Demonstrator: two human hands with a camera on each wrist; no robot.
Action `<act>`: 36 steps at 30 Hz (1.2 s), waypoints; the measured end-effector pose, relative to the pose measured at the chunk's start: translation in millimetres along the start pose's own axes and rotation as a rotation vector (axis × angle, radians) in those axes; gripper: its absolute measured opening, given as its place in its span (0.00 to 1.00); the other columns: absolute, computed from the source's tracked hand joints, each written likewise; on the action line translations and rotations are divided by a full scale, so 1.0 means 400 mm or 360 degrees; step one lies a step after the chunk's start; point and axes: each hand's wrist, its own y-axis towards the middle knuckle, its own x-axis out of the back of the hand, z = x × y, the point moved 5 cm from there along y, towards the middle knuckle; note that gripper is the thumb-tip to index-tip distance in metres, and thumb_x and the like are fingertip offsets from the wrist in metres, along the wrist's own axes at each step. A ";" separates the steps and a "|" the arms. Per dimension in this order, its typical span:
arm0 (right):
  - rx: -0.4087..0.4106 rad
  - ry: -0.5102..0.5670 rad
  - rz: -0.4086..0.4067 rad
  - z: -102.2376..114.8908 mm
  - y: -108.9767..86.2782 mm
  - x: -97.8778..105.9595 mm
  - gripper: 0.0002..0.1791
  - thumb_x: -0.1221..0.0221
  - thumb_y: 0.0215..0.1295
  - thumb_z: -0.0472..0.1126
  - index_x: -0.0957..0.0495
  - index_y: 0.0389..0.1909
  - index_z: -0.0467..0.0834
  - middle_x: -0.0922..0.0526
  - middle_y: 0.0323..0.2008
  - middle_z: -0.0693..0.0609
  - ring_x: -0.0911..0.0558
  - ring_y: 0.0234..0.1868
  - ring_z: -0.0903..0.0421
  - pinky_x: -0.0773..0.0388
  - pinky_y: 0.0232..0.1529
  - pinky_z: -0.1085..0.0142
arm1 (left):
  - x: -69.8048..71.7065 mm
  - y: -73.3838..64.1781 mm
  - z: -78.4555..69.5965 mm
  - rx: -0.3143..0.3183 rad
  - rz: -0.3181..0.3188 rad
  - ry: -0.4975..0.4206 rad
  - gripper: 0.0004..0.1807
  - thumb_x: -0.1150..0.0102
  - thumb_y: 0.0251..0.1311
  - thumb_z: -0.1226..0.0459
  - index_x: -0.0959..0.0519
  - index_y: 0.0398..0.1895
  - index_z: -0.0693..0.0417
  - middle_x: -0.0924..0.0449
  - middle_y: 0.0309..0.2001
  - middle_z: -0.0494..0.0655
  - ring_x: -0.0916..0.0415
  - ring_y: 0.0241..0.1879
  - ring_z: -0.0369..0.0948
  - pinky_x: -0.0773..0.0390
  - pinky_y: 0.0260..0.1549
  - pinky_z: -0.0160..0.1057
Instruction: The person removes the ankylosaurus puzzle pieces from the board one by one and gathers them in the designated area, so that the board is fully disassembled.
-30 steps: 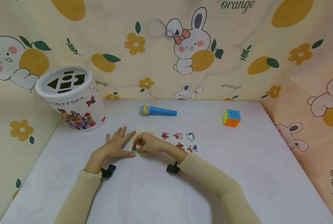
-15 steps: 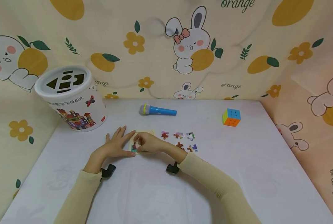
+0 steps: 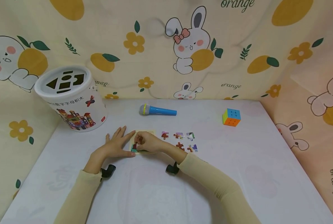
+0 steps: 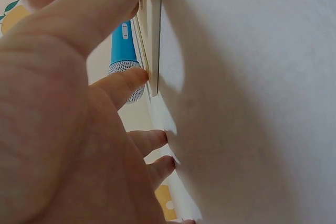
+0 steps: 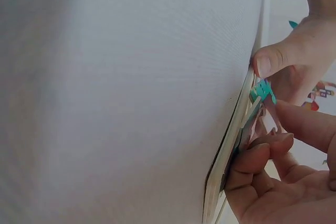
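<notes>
My left hand [image 3: 116,146] lies with fingers spread at the left side of a small wooden puzzle board [image 3: 154,133]. Its thumb and index fingertip rest on the board's edge; the other fingertips touch the table, as the left wrist view shows. Over the board, my right hand [image 3: 149,142] pinches a puzzle piece [image 5: 270,111], tilted up and mostly covered by the fingers. A teal part of the puzzle [image 5: 262,92] shows near the left thumb. Right of the board, several loose puzzle pieces [image 3: 179,135] lie in two rows.
A blue toy microphone [image 3: 163,111] lies behind the board. The puzzle cube [image 3: 231,117] sits at the back right. A large white bucket [image 3: 76,105] with shaped holes in its lid stands at the back left, near the patterned cloth wall [image 3: 160,62].
The right hand's fingers have shifted slightly over the board, and the piece between them has turned a little. The left hand and the loose pieces stay in place.
</notes>
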 end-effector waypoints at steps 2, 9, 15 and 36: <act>0.0008 0.0012 0.0006 0.001 0.000 0.002 0.06 0.40 0.67 0.29 0.25 0.42 0.36 0.24 0.36 0.49 0.27 0.39 0.58 0.28 0.41 0.70 | 0.000 0.000 0.001 0.0001 0.0003 -0.0002 0.56 0.30 0.52 0.40 0.46 0.79 0.50 0.65 0.77 0.70 0.68 0.75 0.68 0.69 0.57 0.82; 0.0006 0.0106 0.0010 0.001 -0.004 0.004 0.02 0.43 0.71 0.31 0.24 0.37 0.36 0.23 0.33 0.52 0.27 0.33 0.61 0.29 0.34 0.72 | -0.001 0.001 0.001 0.0005 0.0007 -0.0009 0.56 0.30 0.52 0.40 0.46 0.79 0.50 0.65 0.77 0.70 0.69 0.75 0.68 0.69 0.57 0.82; -0.0084 0.0283 -0.0013 -0.019 0.000 0.010 0.03 0.44 0.72 0.32 0.25 0.40 0.35 0.21 0.33 0.50 0.25 0.28 0.60 0.27 0.29 0.72 | -0.002 0.003 0.000 0.0019 0.0020 0.0009 0.56 0.30 0.52 0.40 0.46 0.79 0.50 0.65 0.78 0.69 0.69 0.75 0.68 0.69 0.57 0.82; -0.0054 0.0234 0.0076 -0.061 -0.099 0.119 0.03 0.41 0.69 0.30 0.21 0.39 0.33 0.18 0.22 0.47 0.19 0.19 0.57 0.21 0.24 0.68 | 0.001 -0.002 -0.007 0.0025 0.0026 0.0023 0.56 0.30 0.52 0.40 0.46 0.79 0.51 0.65 0.77 0.70 0.69 0.75 0.68 0.69 0.59 0.80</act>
